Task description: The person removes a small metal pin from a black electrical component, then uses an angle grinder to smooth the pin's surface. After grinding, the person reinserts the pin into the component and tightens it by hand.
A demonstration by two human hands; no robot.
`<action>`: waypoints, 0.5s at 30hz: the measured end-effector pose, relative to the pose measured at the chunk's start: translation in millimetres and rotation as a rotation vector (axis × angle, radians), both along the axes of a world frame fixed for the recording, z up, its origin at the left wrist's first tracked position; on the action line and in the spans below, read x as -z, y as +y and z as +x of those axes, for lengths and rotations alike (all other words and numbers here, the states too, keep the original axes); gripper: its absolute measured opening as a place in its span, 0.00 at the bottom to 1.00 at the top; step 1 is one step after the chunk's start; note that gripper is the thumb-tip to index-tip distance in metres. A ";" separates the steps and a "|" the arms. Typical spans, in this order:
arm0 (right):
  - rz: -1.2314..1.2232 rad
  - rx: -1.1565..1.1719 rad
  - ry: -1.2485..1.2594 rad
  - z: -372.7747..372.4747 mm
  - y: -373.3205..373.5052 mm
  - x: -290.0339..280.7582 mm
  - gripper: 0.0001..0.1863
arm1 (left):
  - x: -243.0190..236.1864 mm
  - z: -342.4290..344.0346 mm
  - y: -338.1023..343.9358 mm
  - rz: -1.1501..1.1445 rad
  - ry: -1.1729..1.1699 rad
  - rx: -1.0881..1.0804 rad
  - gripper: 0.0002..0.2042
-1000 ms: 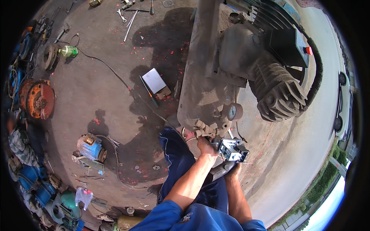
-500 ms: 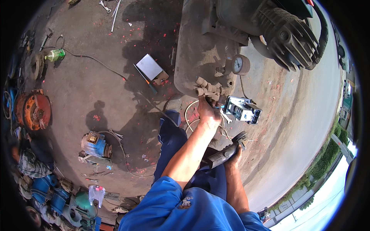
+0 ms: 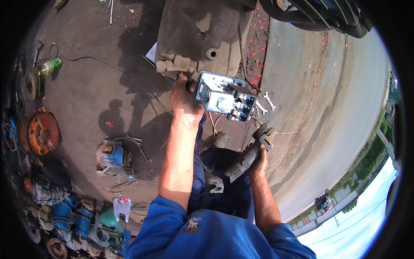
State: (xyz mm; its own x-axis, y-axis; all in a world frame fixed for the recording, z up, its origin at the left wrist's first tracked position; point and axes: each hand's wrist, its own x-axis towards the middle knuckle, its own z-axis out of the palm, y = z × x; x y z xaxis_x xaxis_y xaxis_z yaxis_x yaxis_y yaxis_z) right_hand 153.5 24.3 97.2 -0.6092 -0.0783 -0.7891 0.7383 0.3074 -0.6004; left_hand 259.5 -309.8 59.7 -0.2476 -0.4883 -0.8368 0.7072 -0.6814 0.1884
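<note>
My right hand (image 3: 259, 163) is wrapped round an angle grinder (image 3: 244, 160), its head pointing up and away from me. My left hand (image 3: 184, 97) reaches up to a rusty pipe fitting (image 3: 176, 64) on the end of a dusty metal tank (image 3: 183, 30). Its fingers curl at the fitting's underside, partly hidden. Just right of that hand is an uncovered pressure switch (image 3: 224, 97), with a shiny metal frame, a spring and dark terminals. A round threaded port (image 3: 211, 53) shows on the tank above it.
Two open-end wrenches (image 3: 269, 101) lie on the ground beyond the switch. A finned compressor head (image 3: 319, 15) overhangs at the top right. To the left are a blue electric motor (image 3: 113, 155), an orange round housing (image 3: 42, 131) and a green bottle (image 3: 51, 66). A person (image 3: 47, 183) crouches at the far left.
The view has shifted, bringing the tank, fitting and switch left and upward; the switch looks larger. The pressure gauge is no longer visible. Both hands stay at the same things.
</note>
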 end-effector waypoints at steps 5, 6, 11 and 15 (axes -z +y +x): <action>-0.090 -0.007 0.151 -10.2 -12.5 10.7 0.26 | 23.2 18.5 14.5 -0.249 0.101 0.087 0.12; -0.120 0.010 0.178 -14.1 -13.2 9.6 0.27 | -1.5 10.4 20.2 -0.283 0.003 0.106 0.14; -0.303 0.065 0.175 -40.9 -17.5 -8.2 0.29 | -58.5 26.2 103.3 -0.483 -0.454 0.633 0.32; -0.344 0.092 0.298 -55.9 -44.5 -39.7 0.28 | -94.6 5.1 159.2 -0.943 -0.157 1.553 0.43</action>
